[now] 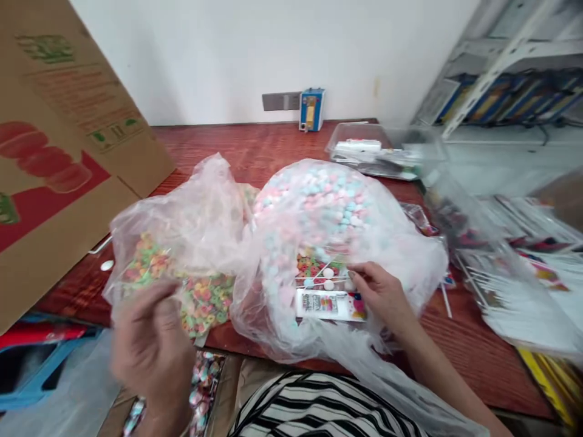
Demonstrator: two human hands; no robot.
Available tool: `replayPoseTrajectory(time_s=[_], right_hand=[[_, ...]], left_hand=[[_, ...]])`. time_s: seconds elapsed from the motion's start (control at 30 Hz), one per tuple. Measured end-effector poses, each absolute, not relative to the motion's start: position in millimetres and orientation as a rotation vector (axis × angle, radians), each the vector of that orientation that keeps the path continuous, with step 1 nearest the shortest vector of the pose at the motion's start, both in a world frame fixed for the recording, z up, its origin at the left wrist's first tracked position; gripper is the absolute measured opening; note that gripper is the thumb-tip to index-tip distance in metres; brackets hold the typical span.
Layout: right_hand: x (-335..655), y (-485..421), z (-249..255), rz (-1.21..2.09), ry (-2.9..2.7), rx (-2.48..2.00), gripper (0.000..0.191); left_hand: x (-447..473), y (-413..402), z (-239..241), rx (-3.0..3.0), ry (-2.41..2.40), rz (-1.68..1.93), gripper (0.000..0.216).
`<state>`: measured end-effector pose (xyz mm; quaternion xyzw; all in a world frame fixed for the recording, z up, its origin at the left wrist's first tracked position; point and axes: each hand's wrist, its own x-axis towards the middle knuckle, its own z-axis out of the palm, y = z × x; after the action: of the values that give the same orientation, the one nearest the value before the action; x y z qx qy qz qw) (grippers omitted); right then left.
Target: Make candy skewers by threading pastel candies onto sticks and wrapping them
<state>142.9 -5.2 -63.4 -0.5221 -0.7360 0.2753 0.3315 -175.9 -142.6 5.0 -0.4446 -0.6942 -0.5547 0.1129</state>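
My right hand (380, 294) is closed in a pinch at the right edge of a small see-through candy packet (321, 267). Inside that packet are coloured rings, thin white sticks with round white and blue pieces, and a white labelled wrapper (330, 303). The packet rests over a large clear bag of pink, white and blue round candies (319, 194). To its left, my left hand (152, 340) is blurred, its fingers curled with thumb and index close together; whatever may be between them is hidden. It is in front of a clear bag of coloured ring candies (207, 303).
A tall cardboard box (77, 121) stands at the left. Behind the bags are a clear plastic tub (364, 152) and a small blue box (312, 109). White-stick packets (523, 291) lie at the right, below a shelf (510, 127). Shiny wrapped pieces (204, 388) sit below the table edge.
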Motion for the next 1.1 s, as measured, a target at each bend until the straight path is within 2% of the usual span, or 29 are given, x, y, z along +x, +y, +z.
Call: replayPoseTrajectory(time_s=[0.1, 0.2, 0.33, 0.5, 0.6, 0.77, 0.9, 1.0, 1.1], right_hand=[[146.3, -10.1, -63.9, 0.67, -1.914, -1.394, 0.019], [155.5, -17.8, -60.8, 0.574, -1.986, -1.4, 0.019], [156.1, -28.4, -54.4, 0.429, -2.177, -1.319, 0.019], [120.5, -11.6, -46.5, 0.282, -2.489, -1.146, 0.021], [101.3, 12.3, -45.0, 0.204, -2.688, -1.103, 0.013], [102.2, 42.4, -42.8, 0.209, -2.636, -1.195, 0.01], [114.0, 59.1, -35.6, 0.238, -2.388, -1.43, 0.014], [122.2, 83.4, -31.0, 0.251, -2.161, -1.56, 0.016], [131.8, 114.3, -28.3, 0.256, -1.961, -1.655, 0.018]], left_hand=[[-113.4, -104.5, -3.1, -2.112, -1.98, -1.613, 0.018], [-73.7, -88.8, -30.5, -2.643, -1.729, -1.325, 0.017], [-61.5, -88.3, -63.4, -2.758, -1.557, -0.924, 0.017], [-69.6, -91.1, -76.5, -2.825, -1.419, -0.891, 0.01], [-70.9, -91.7, -73.2, -2.906, -1.493, -0.911, 0.011], [-72.7, -73.1, -55.2, -2.77, -2.091, -1.294, 0.023], [-77.5, -22.7, -38.9, -2.304, -2.769, -1.88, 0.047], [-80.9, 23.5, -32.4, -1.877, -2.798, -2.494, 0.06], [-82.8, 56.0, -27.7, -1.631, -2.764, -2.622, 0.063]])
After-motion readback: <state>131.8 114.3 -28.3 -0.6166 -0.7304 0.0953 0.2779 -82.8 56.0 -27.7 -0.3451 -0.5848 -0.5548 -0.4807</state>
